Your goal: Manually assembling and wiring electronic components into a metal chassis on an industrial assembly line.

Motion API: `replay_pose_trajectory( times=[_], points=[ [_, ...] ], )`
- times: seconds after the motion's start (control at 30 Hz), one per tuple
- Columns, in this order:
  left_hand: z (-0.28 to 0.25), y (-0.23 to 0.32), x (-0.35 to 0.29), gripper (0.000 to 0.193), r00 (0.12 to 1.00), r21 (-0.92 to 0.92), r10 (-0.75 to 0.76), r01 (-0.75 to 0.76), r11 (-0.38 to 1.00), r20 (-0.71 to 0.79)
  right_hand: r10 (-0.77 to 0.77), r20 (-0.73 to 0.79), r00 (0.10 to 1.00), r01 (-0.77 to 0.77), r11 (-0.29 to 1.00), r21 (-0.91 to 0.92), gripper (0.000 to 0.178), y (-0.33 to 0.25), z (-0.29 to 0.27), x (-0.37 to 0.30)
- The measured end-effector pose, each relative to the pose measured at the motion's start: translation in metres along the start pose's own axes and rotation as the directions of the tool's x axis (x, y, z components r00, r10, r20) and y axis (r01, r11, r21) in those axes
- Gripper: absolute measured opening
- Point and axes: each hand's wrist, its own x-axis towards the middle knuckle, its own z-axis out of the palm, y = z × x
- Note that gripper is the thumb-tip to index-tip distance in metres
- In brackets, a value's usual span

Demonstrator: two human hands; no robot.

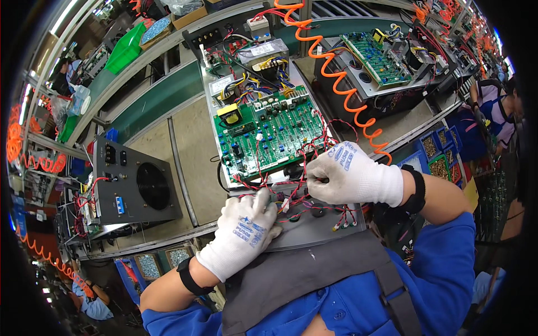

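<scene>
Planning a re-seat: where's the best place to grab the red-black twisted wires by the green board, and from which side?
Judging by the lay, take the red-black twisted wires on the loose loop past the green circuit board near edge, coming from the person's side. There they arch free of components; further in they cross the board's parts. The right hand already pinches there, the left hand resting on the grey front panel.

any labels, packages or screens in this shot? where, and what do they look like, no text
White rectangular paper label: on the open chassis, upper left of the green circuit board.
Pale rectangular sticker: atop the grey component box behind that board.
Blue printed marks: on the backs of both white gloves, left hand and right hand.
No screens visible.
</scene>
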Motion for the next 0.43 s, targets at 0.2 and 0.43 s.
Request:
replay_pose_trajectory(
  times=[0.2,0.43],
  points=[
    [-0.001,-0.008,0.015,0.041,0.998,-0.090,0.051,-0.049,0.995,0.025,0.017,0.003,1.000,-0.016,0.986,-0.164,0.021,-0.003,0.008,0.005],
    [-0.008,-0.040,0.027,0.069,0.993,-0.567,-0.103,0.120,0.815,0.063,0.052,0.393,0.918,0.128,0.899,-0.418,0.027,-0.015,0.023,0.020]
  ],
)
